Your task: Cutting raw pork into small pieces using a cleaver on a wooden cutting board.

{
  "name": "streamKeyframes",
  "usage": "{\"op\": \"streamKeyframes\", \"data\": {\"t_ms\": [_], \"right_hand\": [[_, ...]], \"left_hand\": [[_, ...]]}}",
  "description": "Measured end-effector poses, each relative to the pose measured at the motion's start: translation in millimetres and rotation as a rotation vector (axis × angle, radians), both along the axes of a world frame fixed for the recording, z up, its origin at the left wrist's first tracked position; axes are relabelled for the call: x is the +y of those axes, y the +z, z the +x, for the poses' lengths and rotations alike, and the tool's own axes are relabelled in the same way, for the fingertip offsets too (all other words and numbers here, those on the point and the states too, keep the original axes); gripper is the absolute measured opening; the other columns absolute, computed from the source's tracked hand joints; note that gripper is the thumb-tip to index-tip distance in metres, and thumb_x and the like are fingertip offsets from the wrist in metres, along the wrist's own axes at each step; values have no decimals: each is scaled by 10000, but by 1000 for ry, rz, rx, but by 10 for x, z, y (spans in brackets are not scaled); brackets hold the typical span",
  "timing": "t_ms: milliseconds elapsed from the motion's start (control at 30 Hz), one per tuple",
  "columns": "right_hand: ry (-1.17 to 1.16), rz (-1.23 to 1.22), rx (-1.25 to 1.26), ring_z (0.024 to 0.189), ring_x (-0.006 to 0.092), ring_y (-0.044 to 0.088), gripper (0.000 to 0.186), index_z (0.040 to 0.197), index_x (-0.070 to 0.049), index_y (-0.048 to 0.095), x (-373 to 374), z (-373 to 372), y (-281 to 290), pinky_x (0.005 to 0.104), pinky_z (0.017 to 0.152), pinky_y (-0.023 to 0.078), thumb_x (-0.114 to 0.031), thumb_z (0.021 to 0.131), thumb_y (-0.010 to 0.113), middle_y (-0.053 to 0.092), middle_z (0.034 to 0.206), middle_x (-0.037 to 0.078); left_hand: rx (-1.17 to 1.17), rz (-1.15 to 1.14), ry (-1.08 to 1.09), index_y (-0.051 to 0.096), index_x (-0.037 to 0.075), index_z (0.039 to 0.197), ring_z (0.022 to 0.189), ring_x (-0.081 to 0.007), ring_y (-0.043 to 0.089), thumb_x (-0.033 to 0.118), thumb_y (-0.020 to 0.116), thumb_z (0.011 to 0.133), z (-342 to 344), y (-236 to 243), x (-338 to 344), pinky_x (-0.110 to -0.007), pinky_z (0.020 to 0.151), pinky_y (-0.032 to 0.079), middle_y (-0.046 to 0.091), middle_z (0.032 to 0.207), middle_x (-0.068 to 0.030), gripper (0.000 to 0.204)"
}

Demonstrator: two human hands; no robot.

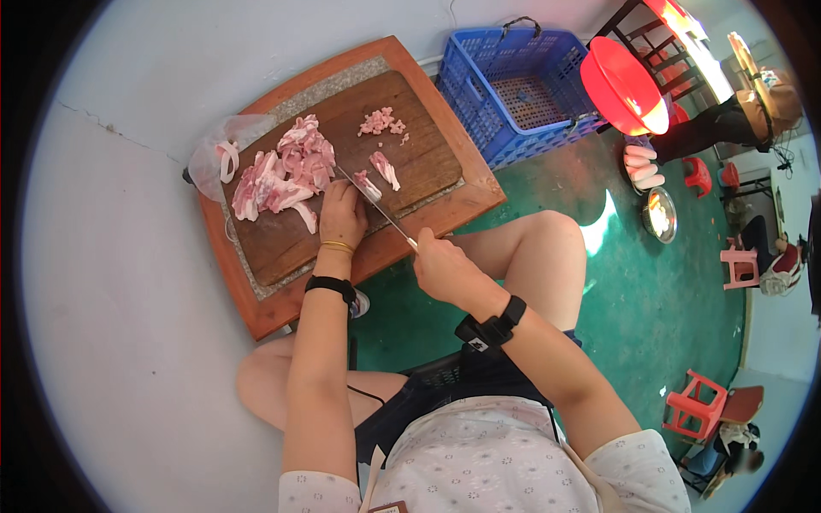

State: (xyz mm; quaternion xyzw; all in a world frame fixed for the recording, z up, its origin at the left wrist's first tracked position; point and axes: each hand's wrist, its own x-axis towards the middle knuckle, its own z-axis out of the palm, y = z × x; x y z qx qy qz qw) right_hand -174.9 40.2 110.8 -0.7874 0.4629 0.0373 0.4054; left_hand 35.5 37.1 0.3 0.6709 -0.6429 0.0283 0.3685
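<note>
A wooden cutting board [419, 162] lies on a small wooden table [487, 190]. My right hand [446, 267] grips a knife [383, 212] by its handle, the blade slanting across the board's near part. Close against the blade, my left hand [344, 214] is closed with bent fingers over a strip of raw meat [368, 185]; its end shows past the blade and the rest is hidden. A second strip [385, 171] lies just beyond. Left of my hands is a heap of fatty raw meat slices [286, 171]. Small diced meat [381, 122] is piled at the far side.
A clear plastic bag [209, 171] sits at the table's left edge by the wall. Beyond the table stands a blue plastic crate [522, 103], with a red basin [623, 85] beside it. A metal bowl [659, 215] and pink stools [697, 405] are on the green floor. Other people are at the right.
</note>
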Motion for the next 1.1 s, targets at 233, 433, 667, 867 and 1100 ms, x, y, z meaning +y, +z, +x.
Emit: {"op": "streamKeyframes", "data": {"t_ms": [233,433,667,867,1100], "right_hand": [[6,-48,-9,792,485,606,171,896,64,424,124,-316,76,539,700,481,-81,867,510,608,809,319],[-34,-65,-89,734,491,578,162,861,50,413,139,-317,200,549,662,449,-80,863,509,586,734,308],[16,-135,-136,690,475,598,169,843,45,412,71,-147,31,540,620,473,-84,868,519,595,703,295],[16,-136,-104,711,473,607,170,857,46,412,57,-93,-73,538,624,481,-84,869,522,600,724,299],[58,-135,-88,740,480,611,183,865,52,416,-21,-31,-121,537,651,492,-95,866,525,604,745,311]], "left_hand": [[102,-99,-28,583,11,904,946,-353,554,-12,608,763,-38,-5,-6,-410,858,453,584,965,-142,144],[100,-131,62,560,21,901,899,-345,537,-7,615,768,-63,53,45,-423,810,445,568,911,-134,147],[59,-181,19,566,-4,872,841,-346,528,-50,602,754,-69,55,37,-410,756,438,548,862,-145,132],[41,-125,-34,594,18,843,918,-326,547,-44,608,700,-56,21,57,-404,804,467,579,895,-120,157],[18,-94,-56,606,14,857,954,-340,541,-70,598,653,-31,-14,51,-414,828,465,576,914,-134,221]]}}
